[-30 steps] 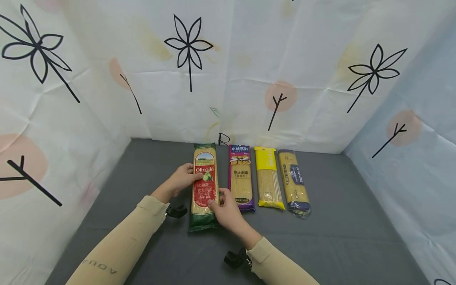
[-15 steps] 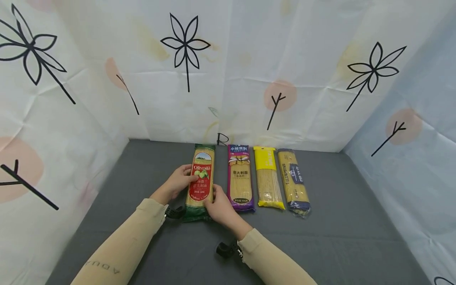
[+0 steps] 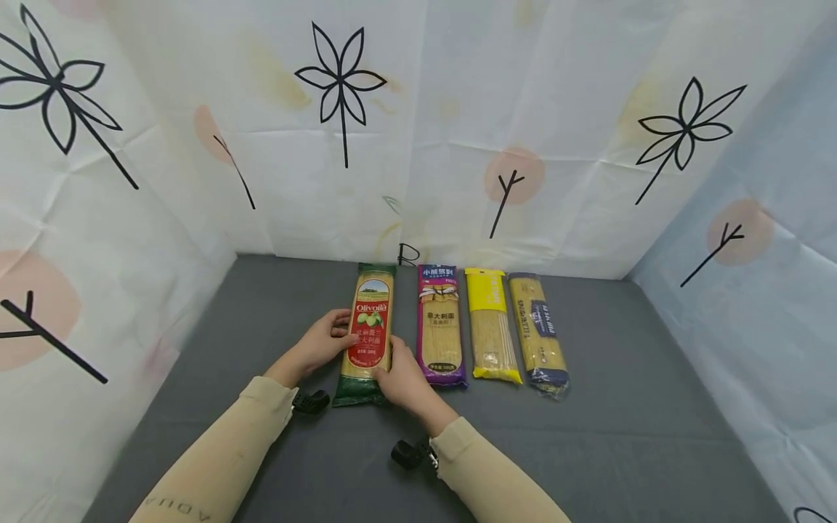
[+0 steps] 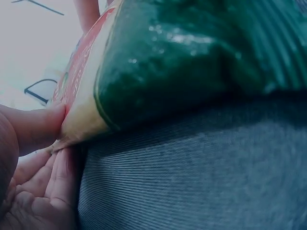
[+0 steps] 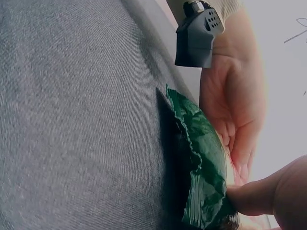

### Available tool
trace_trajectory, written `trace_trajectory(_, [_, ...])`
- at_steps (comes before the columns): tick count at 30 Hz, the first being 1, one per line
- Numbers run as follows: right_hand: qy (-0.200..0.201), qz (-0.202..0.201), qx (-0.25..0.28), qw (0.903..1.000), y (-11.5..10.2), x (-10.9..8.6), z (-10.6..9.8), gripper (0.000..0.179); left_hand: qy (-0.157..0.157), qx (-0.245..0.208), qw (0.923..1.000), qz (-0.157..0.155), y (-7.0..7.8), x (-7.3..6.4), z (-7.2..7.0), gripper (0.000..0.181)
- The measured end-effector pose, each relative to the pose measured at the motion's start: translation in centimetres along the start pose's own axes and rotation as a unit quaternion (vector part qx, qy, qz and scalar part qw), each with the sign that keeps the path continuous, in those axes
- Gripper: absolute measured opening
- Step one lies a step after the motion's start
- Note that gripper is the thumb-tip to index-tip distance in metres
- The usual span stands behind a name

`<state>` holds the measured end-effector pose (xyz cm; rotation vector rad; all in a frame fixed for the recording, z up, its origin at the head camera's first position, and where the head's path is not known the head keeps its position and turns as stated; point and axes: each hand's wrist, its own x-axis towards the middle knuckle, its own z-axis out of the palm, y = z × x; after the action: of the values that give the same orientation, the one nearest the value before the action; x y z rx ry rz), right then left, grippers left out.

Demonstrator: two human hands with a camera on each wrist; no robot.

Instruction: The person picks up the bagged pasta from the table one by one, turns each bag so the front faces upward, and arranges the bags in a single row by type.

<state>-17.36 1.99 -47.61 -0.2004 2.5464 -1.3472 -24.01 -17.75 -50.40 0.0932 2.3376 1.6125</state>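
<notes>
A red-labelled spaghetti packet [image 3: 370,319] with green ends lies lengthwise at the left end of a row of packets on the grey cloth. My left hand [image 3: 322,340] is at its left edge; in the left wrist view the thumb [image 4: 41,125] presses the upper side while fingers [image 4: 62,179] sit against the lower edge. From the right, my right hand [image 3: 404,374] holds the packet near its lower end, thumb on top. Its other fingers are mostly hidden. The green end [image 5: 204,153] shows in the right wrist view, a dark shadow beneath it.
Right of the held packet lie a purple spaghetti packet [image 3: 442,327], a yellow one [image 3: 494,327] and a blue-banded one [image 3: 539,334]. Patterned white cloth walls [image 3: 445,94] stand behind and beside the grey table surface [image 3: 621,436].
The red-labelled packet has shifted slightly left and turned a little, its lower end further left. The left hand has slid a bit down its edge; the right hand moved left with the packet.
</notes>
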Motion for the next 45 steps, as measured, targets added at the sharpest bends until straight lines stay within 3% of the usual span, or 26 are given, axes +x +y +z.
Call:
trace_trajectory(12, [0.006, -0.003, 0.000, 1.0000, 0.1, 0.0, 0.4, 0.067, 0.007, -0.031, 0.9994, 0.009, -0.8, -0.6, 0.0, 0.061])
trace_trajectory(22, [0.002, -0.013, 0.008, 0.9999, -0.8, 0.7, 0.1, 0.064, 0.011, -0.053, 0.9984, 0.013, -0.4, -0.8, -1.0, 0.057])
trace_trajectory(34, [0.015, 0.004, -0.026, 0.9995, -0.3, 1.0, -0.1, 0.064, 0.027, -0.064, 0.9975, 0.011, -0.5, -0.1, -0.1, 0.055])
trace_trajectory(39, [0.025, -0.021, -0.062, 0.9976, -0.8, 0.2, -0.8, 0.067, 0.029, -0.069, 0.9972, 0.007, -0.1, -0.3, 0.7, 0.056])
trace_trajectory(42, [0.061, -0.071, -0.127, 0.9874, -0.6, -0.5, -2.3, 0.069, 0.034, -0.024, 0.9991, 0.009, 0.4, -1.0, 1.3, 0.059])
trace_trajectory(44, [0.107, -0.119, -0.196, 0.9675, -0.1, -0.8, -3.8, 0.071, 0.048, 0.050, 0.9973, 0.024, 0.9, -1.7, 1.5, 0.061])
trace_trajectory(45, [0.134, -0.142, -0.236, 0.9520, 0.3, -0.8, -4.5, 0.072, 0.058, 0.097, 0.9930, 0.033, 1.2, -2.1, 1.6, 0.063])
